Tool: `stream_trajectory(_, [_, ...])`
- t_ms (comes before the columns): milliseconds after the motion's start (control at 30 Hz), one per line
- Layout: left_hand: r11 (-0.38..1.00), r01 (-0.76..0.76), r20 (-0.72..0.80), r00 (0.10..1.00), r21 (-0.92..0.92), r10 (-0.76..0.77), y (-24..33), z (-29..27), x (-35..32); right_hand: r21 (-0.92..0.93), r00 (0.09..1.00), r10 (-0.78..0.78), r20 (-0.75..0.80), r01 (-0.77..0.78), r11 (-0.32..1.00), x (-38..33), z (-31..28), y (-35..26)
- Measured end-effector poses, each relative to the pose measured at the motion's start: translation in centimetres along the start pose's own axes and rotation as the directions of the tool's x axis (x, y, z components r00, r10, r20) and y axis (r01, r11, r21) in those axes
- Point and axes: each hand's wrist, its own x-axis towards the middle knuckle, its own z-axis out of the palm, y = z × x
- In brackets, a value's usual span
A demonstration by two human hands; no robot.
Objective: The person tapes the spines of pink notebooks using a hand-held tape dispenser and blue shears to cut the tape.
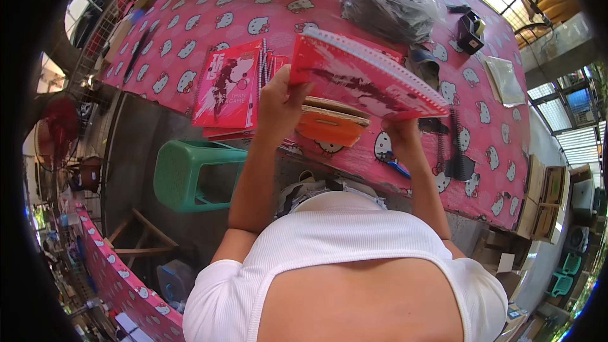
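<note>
A red spiral-bound notebook (364,82) with a dark splashed figure on its cover is held up, tilted, over the table. My left hand (282,102) grips its left end, thumb on the cover. At the lower right end, my right hand (403,134) holds the edge next to the spiral, its fingers partly hidden. Below the notebook lies an orange block (329,128) with a brown top edge. More red spiral notebooks (229,85) are piled to the left of my left hand. A blue-handled tool (396,166) rests on the table under my right hand.
The table (190,22) has a pink patterned cover. On it are a clear plastic bag (392,6) of dark things, a black tape dispenser (470,33), flat clear plastic (505,81) and black binding spirals (459,161). A green stool (177,174) stands at the near left edge.
</note>
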Motion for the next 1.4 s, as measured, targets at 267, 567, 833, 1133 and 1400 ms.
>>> stream_trajectory(267, [0.954, -0.152, -0.196, 0.975, -0.257, 0.102, -4.9, 0.8, -0.8, -0.365, 0.997, 0.021, 0.079, 0.009, 0.931, -1.7, 1.2, 2.4])
stream_trajectory(567, [0.947, -0.032, -0.051, 0.999, -0.318, 0.017, -6.3, 2.2, -2.1, -0.274, 0.996, 0.076, 0.053, -0.059, 0.960, -2.0, 1.4, -1.2])
stream_trajectory(833, [0.601, -0.487, 0.076, 0.812, 0.634, 0.578, 1.5, 7.2, -3.1, -0.728, 0.817, 0.285, -0.501, -0.576, 0.373, 1.3, -15.4, 7.0])
stream_trajectory(1133, [0.649, -0.576, 0.311, 0.817, 0.497, 0.486, 0.1, 9.2, -1.9, -0.598, 0.991, -0.045, -0.124, -0.039, 0.800, 1.6, -8.5, -4.9])
stream_trajectory(1400, [0.749, -0.596, 0.209, 0.803, 0.291, 0.558, 0.2, 8.4, -2.6, -0.295, 0.992, 0.096, 0.086, -0.067, 0.953, 1.6, -4.0, -8.6])
